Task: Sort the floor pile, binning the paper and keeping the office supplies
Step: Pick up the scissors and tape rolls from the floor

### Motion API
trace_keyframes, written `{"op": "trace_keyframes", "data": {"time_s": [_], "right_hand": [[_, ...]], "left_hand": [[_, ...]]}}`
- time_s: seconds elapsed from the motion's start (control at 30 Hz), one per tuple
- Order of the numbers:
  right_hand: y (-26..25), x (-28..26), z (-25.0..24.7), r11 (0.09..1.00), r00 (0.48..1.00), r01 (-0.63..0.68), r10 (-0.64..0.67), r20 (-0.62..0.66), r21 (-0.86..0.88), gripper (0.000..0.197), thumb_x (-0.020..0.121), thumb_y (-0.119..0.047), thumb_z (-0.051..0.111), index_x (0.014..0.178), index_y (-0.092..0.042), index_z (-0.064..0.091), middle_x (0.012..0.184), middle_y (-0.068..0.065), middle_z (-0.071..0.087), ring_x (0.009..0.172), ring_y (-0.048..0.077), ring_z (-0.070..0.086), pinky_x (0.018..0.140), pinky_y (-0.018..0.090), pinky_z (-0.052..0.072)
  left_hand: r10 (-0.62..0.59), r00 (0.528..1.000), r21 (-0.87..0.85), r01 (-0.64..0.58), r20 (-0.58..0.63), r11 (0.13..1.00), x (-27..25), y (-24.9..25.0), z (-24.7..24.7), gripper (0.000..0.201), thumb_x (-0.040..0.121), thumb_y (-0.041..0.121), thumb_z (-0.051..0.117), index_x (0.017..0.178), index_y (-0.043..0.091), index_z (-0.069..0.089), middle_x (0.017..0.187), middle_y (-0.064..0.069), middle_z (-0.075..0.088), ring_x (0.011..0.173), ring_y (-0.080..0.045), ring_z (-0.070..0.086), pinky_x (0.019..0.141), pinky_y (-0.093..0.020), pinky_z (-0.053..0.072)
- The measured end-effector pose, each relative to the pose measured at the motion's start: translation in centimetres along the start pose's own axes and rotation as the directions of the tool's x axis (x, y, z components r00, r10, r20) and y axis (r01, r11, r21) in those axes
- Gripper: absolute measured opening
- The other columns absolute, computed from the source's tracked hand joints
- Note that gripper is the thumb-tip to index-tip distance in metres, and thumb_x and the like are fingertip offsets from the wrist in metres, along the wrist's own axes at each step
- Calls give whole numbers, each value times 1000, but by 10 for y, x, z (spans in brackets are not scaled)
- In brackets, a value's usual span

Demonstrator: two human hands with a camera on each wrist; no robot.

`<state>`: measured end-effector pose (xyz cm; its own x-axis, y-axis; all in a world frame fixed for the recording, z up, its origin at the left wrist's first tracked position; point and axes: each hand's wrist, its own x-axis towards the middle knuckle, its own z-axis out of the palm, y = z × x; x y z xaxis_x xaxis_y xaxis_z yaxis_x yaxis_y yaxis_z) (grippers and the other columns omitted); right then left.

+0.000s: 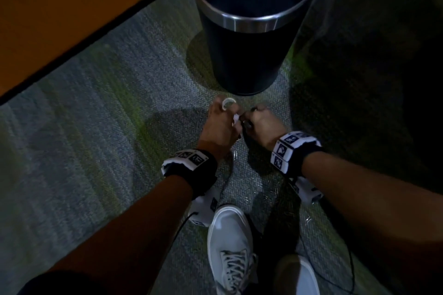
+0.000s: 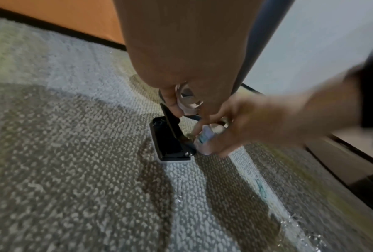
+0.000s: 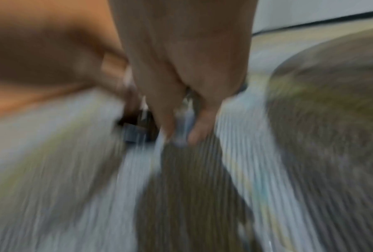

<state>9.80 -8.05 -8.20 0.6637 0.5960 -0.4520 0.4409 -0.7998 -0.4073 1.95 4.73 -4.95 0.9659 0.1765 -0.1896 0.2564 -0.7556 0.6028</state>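
Observation:
My left hand [image 1: 220, 124] is low over the carpet in front of the black bin [image 1: 251, 23] and grips a clear tape roll [image 1: 228, 103]. From the left wrist, the tape roll [image 2: 187, 99] sits in my curled fingers [image 2: 170, 100] just above a black stapler [image 2: 170, 143] lying open on the carpet. My right hand [image 1: 261, 122] is right beside the left one and pinches a small white item with blue print [image 2: 203, 138] next to the stapler. The right wrist view is blurred; it shows fingertips [image 3: 194, 136] closed on the pale item [image 3: 181, 134].
Loose paper clips [image 2: 179, 189] lie on the carpet nearer me. A white shoe [image 1: 230, 235] stands below the hands. An orange panel [image 1: 60, 7] runs along the left. Cables trail from both wristbands. The right side is dark.

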Motion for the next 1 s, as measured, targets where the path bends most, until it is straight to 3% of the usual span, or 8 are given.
{"op": "trace_keyframes", "data": {"time_s": [0.13, 0.27, 0.4, 0.47, 0.57, 0.67, 0.8, 1.0], "right_hand": [[-10, -5, -9, 996, 997, -79, 79, 14, 31, 22, 87, -16, 62, 108, -13, 69, 113, 20, 55, 100, 42, 58, 86, 40, 52], [-9, -33, -50, 931, 983, -172, 186, -12, 323, 24, 77, -10, 74, 101, -13, 74, 97, 12, 71, 94, 29, 67, 89, 38, 55], [-21, -86, -125, 787, 940, -204, 324, -109, 583, 30, 69, -15, 84, 97, -21, 76, 91, 2, 73, 87, 16, 68, 78, 18, 53], [-31, -117, -169, 762, 936, -168, 323, -143, 626, 28, 70, -14, 84, 95, -23, 75, 87, -2, 71, 79, 9, 64, 63, 3, 42], [-57, -168, -244, 753, 917, -84, 314, -244, 653, 28, 71, -15, 84, 95, -25, 75, 83, -5, 69, 68, -1, 59, 56, -5, 35], [-85, -224, -316, 764, 891, 21, 278, -358, 645, 26, 70, -15, 84, 93, -25, 76, 84, -2, 73, 67, 1, 62, 58, -1, 40], [-117, -302, -407, 775, 834, 149, 235, -500, 614, 26, 70, -18, 82, 93, -29, 75, 90, -6, 73, 76, 3, 66, 63, 8, 47], [-152, -432, -507, 805, 685, 352, 125, -718, 477, 25, 72, -20, 80, 95, -26, 76, 77, -13, 66, 60, -10, 56, 56, 3, 39]], "left_hand": [[3, 1000, -10, -3, 11, 1000, -3, 6, -12, 22, 87, 17, 53, 103, 3, 59, 125, -24, 42, 96, -40, 51, 82, -45, 50], [79, 997, -37, -80, -22, 996, -7, 39, -58, 20, 85, 17, 55, 102, 9, 63, 123, -16, 42, 88, -27, 52, 80, -31, 48], [194, 979, -60, -198, -67, 978, -24, 88, -113, 18, 85, 13, 64, 103, 14, 65, 124, -11, 44, 100, -22, 53, 88, -30, 49], [237, 968, -98, -245, -89, 965, -36, 120, -147, 16, 89, 15, 65, 104, 17, 64, 125, -6, 42, 101, -16, 52, 86, -18, 46], [281, 952, -132, -295, -119, 946, -54, 183, -211, 13, 93, 15, 63, 104, 21, 63, 125, 4, 40, 104, -5, 51, 80, -2, 38], [334, 926, -138, -359, -175, 923, -67, 247, -267, 13, 91, 14, 65, 100, 24, 65, 123, 6, 43, 107, -5, 52, 83, -6, 40], [432, 849, -5, -455, -306, 891, -83, 331, -335, 13, 88, 24, 69, 99, 30, 66, 122, 10, 49, 113, 15, 43, 89, -1, 31], [445, 706, -107, -589, -550, 801, -119, 447, -401, 15, 83, 20, 76, 93, 28, 71, 112, 11, 61, 105, 2, 59, 90, -21, 50]]}}
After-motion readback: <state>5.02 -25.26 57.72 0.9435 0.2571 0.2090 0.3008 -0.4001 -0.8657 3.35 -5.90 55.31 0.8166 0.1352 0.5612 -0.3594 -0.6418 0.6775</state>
